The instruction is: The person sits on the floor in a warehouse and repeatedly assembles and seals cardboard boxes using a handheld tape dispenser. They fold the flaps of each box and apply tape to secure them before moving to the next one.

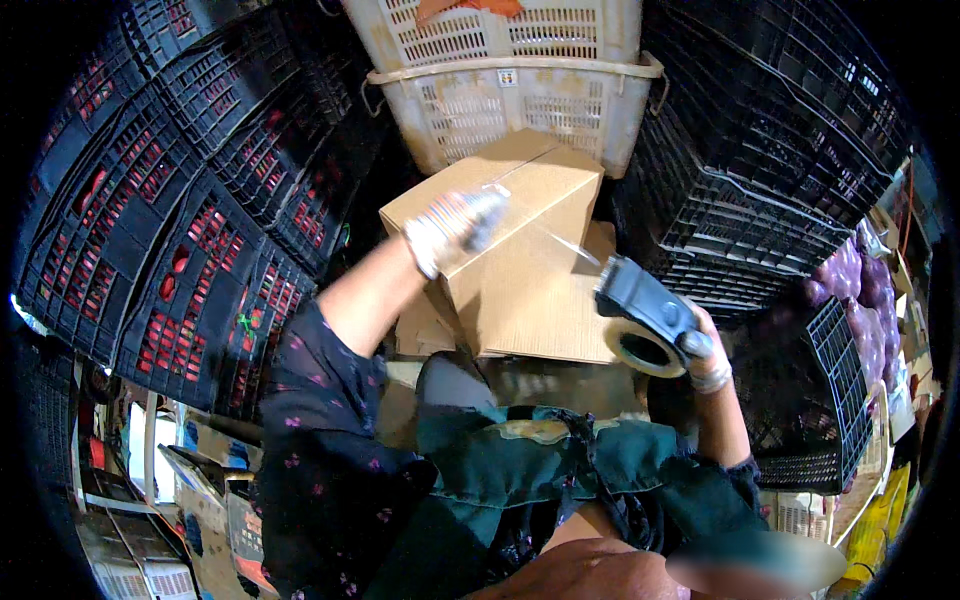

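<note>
In front of me is a brown cardboard box, its top flaps meeting at a seam. My left hand, in a white knit glove with coloured stripes and grey fingertips, is over the box top beside the seam. Motion blurs its fingers, so whether they press on the box or pinch something cannot be told. My right hand, also gloved, grips a dark packing tape dispenser with a wide tape roll on it. A thin shiny strip of tape runs between the dispenser and the box.
Stacked black plastic crates with red contents rise on the left. More black crates stand on the right, near purple-looking mesh sacks. Behind the box are stacked white plastic crates. Flat cardboard lies beneath the box.
</note>
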### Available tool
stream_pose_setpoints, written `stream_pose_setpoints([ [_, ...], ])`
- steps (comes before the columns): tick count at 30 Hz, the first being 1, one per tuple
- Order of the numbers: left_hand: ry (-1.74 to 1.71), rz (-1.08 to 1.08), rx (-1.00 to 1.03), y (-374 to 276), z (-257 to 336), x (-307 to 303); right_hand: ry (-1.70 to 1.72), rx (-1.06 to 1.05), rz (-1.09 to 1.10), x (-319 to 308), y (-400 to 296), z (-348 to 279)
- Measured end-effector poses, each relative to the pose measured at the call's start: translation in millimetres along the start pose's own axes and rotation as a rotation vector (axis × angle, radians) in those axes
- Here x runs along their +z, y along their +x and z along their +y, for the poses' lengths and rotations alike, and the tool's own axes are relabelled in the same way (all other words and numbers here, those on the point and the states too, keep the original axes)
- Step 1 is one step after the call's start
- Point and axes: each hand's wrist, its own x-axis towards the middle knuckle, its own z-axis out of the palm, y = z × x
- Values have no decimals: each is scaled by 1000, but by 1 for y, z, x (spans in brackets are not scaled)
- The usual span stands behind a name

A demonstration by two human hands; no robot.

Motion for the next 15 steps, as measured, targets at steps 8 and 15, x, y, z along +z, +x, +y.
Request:
stream_pose_setpoints([
  [8,388,-6,-42,148,15,-143,146,60,60,12,32,-3],
  [15,522,-39,-71,216,-9,-187,201,100,73,53,91,-32],
])
